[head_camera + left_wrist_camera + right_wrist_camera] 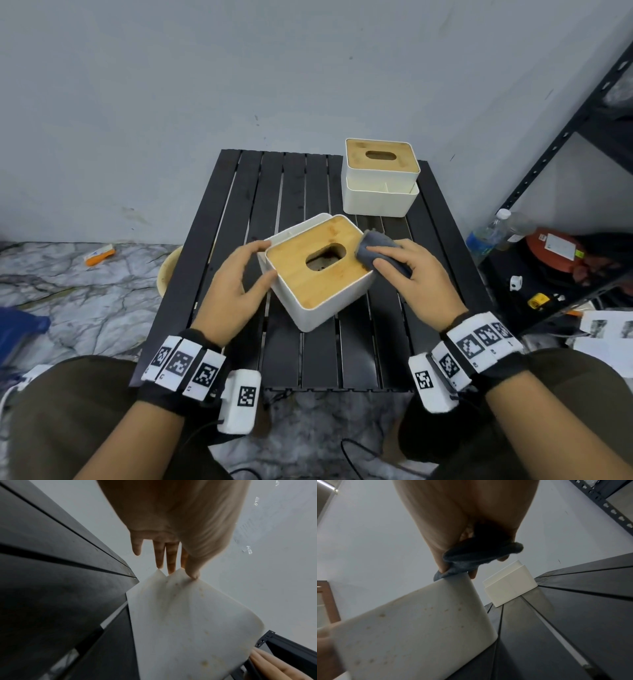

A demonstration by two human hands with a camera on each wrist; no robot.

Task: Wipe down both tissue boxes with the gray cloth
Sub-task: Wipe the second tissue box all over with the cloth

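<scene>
The near tissue box (318, 274), white with a bamboo lid and an oval slot, sits skewed on the black slatted table (274, 192). My left hand (265, 260) braces its left corner, with straight fingers on the far side and the thumb on the near side. My right hand (383, 260) grips the gray cloth (375, 245) and presses it on the lid's right edge. The left wrist view shows the left hand (177, 571) at the stained white box wall (188, 622). The right wrist view shows the bunched cloth (471, 558) on the box rim (419, 628). The second box (380, 178) stands at the back right.
A black metal shelf rack (561, 137) rises on the right, with a water bottle (489, 233) and a red device (551, 246) at its foot. A beige bowl (168, 270) sits beside the table's left edge. An orange item (99, 255) lies on the marble floor.
</scene>
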